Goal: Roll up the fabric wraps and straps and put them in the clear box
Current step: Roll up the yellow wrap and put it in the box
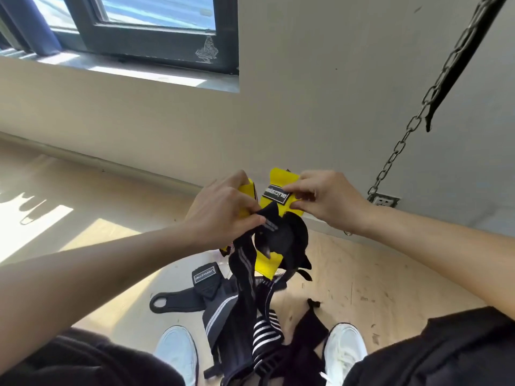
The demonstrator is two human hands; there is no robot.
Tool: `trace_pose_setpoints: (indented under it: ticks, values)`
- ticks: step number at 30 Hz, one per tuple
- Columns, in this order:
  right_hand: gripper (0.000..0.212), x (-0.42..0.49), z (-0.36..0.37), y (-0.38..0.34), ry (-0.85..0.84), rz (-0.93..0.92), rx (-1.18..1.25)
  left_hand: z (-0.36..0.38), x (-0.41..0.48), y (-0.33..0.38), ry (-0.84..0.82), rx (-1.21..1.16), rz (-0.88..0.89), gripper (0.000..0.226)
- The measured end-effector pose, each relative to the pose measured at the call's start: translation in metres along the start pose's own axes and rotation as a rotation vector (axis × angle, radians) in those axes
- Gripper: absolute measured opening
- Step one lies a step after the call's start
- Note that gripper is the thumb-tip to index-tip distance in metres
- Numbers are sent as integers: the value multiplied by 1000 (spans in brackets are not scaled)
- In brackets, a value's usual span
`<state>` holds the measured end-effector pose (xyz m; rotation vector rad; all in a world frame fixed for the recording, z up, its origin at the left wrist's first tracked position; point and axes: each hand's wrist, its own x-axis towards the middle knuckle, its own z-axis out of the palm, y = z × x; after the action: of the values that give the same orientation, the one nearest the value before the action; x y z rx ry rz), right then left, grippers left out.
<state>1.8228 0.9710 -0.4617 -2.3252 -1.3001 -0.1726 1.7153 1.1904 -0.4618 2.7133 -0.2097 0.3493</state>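
A pale wooden floor [376,274] meets a beige wall [306,107], with a dark-framed window [150,12] at the upper left and a metal chain [412,126] hanging down at the right toward a wall outlet [386,201]. The person holds a yellow wrap [281,179] in the air above the floor. The left hand [223,210] has its fingers curled round the wrap's left part, and the right hand [331,201] pinches its right edge beside a black label [276,194]. A black strap [245,263] dangles from the bundle. Below, a black wrist wrap [204,277] lies on the floor next to a pile of striped straps [264,330] between two white shoes [178,349].
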Motion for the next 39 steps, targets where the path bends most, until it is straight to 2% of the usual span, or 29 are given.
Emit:
trace_pose_setpoints:
  ticks: [2, 4, 6, 10, 12, 14, 19, 23, 25, 29, 32, 35, 39]
  values:
    - [14, 1, -5, 6, 14, -115, -147, 1, 1, -2, -9, 23, 30, 16]
    - [12, 3, -10, 12, 11, -205, -252, 1, 2, -6, -27, 54, 23, 19]
    - [9, 4, -16, 14, -72, -227, -233, -3, 4, -10, -72, 57, -2, 20]
    - [5, 0, -23, 34, -152, -46, -167, -10, 1, -28, -198, 21, -53, 15]
    - [1, -7, -37, 52, -111, 135, -100, -14, -6, -42, -271, 22, -89, 8]
    - [2, -13, -46, 61, -64, 253, 11, -14, -11, -46, -314, -85, -128, 7]
    - [7, -4, -31, 42, -127, 163, 37, -4, -2, -28, -396, -219, -110, 18]
    - [11, -3, -32, 46, -37, 97, -25, -13, 7, -36, -325, -314, -161, 12]
    - [14, -4, -35, 46, 22, 174, 54, -20, 9, -43, -263, -362, -179, 14]
    - [14, -4, -36, 35, 60, 321, 463, -24, 10, -48, -211, -419, -228, 13]
    - [15, 0, -37, 20, 72, 364, 715, -24, 12, -41, -178, -482, -257, 26]
    - [19, 3, -34, 10, 60, 345, 790, -25, 14, -27, -204, -602, -337, 51]
    - [18, 3, -26, 2, 94, 291, 680, -26, 17, -13, -269, -738, -392, 57]
